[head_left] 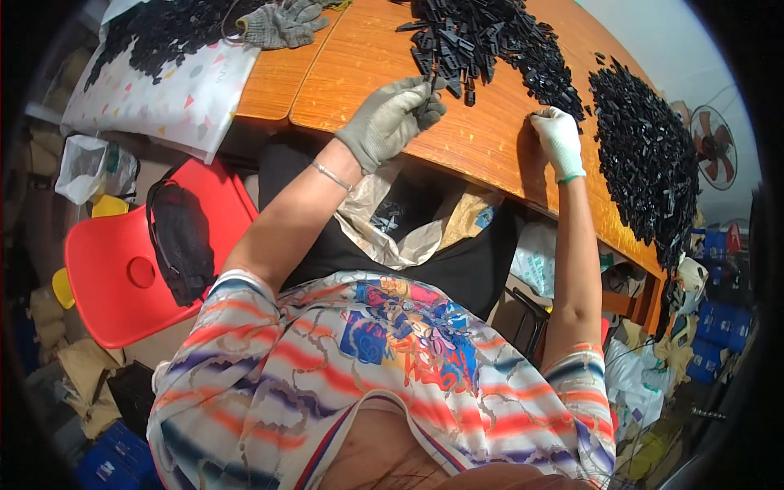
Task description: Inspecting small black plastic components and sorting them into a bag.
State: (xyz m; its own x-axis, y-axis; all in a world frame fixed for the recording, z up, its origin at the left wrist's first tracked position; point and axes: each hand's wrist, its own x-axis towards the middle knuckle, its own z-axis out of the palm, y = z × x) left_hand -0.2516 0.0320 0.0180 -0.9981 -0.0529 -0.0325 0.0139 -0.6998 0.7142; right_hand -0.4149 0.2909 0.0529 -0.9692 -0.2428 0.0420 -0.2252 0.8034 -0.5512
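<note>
My left hand (390,122), in a grey-white work glove, is raised over the table's near edge. Its fingers pinch a slim black plastic part (433,80). Just beyond it a heap of long black plastic parts (461,37) lies on the brown wooden table (482,131). My right hand (559,140), in a white glove, rests at the table with its fingers curled together; what they hold, if anything, is hidden. Beside those fingers is a trail of smaller black pieces (551,82). Below my left hand an open paper-like bag (367,233) sits at my lap with some dark pieces inside.
A large mound of small black parts (641,147) covers the table's right side. At the far left another black pile (163,37) lies on a patterned white sheet (184,102), near a grey glove (282,24). A red chair (106,269) holding a black bag (181,245) stands left.
</note>
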